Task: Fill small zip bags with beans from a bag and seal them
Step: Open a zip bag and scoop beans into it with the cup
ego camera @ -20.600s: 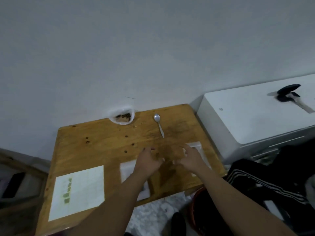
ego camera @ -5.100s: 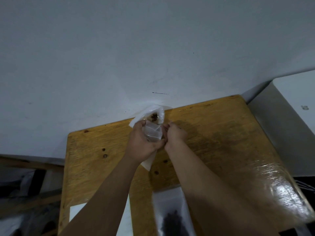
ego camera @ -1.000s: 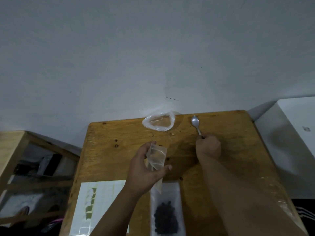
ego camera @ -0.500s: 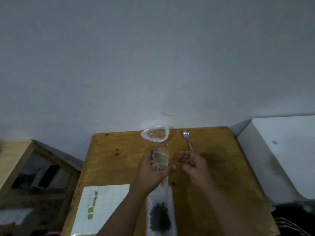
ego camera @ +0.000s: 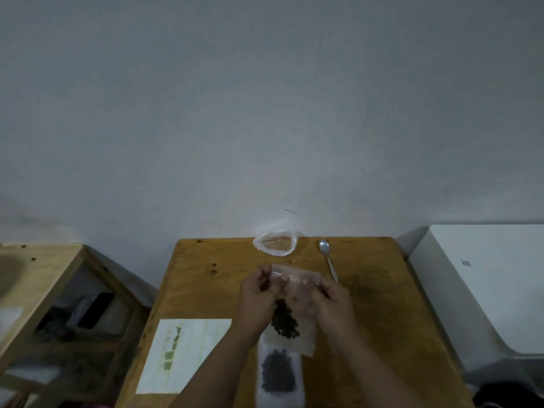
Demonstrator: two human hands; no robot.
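Half a second earlier our left hand (ego camera: 259, 293) alone had held the small zip bag (ego camera: 297, 340); by now our right hand (ego camera: 331, 304) had left the spoon (ego camera: 328, 257) beside the clear bean bag (ego camera: 276, 244) and joined it. Both hands pinched the bag's top edge, fingers curled on the strip, holding it over the table (ego camera: 382, 319) above a filled bag (ego camera: 278, 375). With beans (ego camera: 284, 320) pooled low inside, we judged filling done and sealing begun.

No text can be read; the small mark (ego camera: 465, 262) on the white appliance (ego camera: 485, 298), perhaps a logo, is blurred.
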